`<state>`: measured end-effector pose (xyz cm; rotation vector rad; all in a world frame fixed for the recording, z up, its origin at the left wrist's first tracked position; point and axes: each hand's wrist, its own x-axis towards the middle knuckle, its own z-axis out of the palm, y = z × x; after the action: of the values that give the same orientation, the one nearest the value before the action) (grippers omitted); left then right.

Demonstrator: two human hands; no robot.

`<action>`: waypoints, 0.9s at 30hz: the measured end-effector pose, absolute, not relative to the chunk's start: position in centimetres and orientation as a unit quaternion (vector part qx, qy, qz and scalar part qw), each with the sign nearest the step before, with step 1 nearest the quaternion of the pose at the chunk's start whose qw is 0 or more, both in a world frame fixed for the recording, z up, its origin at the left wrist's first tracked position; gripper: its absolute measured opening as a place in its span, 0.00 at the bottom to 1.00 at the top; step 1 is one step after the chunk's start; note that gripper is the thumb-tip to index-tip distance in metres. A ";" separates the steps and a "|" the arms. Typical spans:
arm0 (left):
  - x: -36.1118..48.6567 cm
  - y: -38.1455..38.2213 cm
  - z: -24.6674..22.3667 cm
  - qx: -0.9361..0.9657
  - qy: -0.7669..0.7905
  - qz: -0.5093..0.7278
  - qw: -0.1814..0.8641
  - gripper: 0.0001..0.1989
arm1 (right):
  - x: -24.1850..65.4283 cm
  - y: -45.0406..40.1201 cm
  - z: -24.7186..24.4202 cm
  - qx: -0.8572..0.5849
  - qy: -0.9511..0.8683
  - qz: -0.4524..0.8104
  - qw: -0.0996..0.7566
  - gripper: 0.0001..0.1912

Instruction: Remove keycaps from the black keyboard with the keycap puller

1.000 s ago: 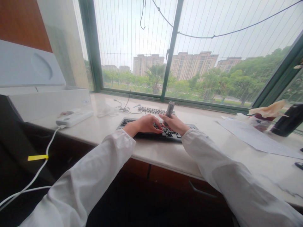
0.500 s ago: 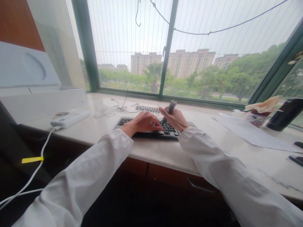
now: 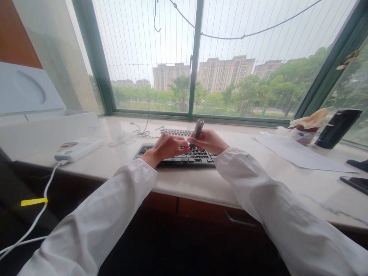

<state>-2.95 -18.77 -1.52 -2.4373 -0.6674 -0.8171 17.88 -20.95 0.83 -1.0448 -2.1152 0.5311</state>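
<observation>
A black keyboard [image 3: 198, 159] lies on the windowsill desk, with many of its key positions looking bare of caps. Over its middle, my right hand [image 3: 208, 141] is closed around a dark grey, elongated tool [image 3: 197, 129], held tilted with its top end up. I cannot make out the tool's exact kind. My left hand [image 3: 168, 147] is beside it, just above the keys, fingers bent together near the tool's lower end. Whatever those fingertips pinch is too small or hidden to name. Behind the hands, small grey keycaps [image 3: 176, 132] stand in rows.
A thin dark cable [image 3: 143, 133] lies behind the keyboard. To the left are a white power bank [image 3: 76, 151] with a plugged-in cable and a large white box [image 3: 57, 132]. Paper sheets [image 3: 296, 151], a black cylinder [image 3: 337, 128] and a phone [image 3: 356, 184] lie right.
The view has shifted slightly right. My left fingers have risen from the keys toward the tool's lower end, and my right hand has turned, bringing the tool close to them.
</observation>
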 end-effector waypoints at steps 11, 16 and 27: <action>-2.8 -18.4 -2.0 -0.876 -0.264 -0.293 0.276 0.22 | 19.9 -18.7 0.1 -0.343 -0.831 0.313 0.307 0.21; -2.9 -18.4 -2.0 -0.872 -0.273 -0.289 0.286 0.23 | 19.9 -18.5 -0.1 -0.325 -0.833 0.334 0.300 0.20; -2.5 -18.6 -2.4 -0.853 -0.294 -0.323 0.284 0.23 | 19.8 -18.8 0.1 -0.321 -0.856 0.283 0.292 0.20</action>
<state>-2.54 -18.61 -2.42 -2.2833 -0.7879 -0.8644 19.81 -18.82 0.13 -0.8543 -2.2800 0.7539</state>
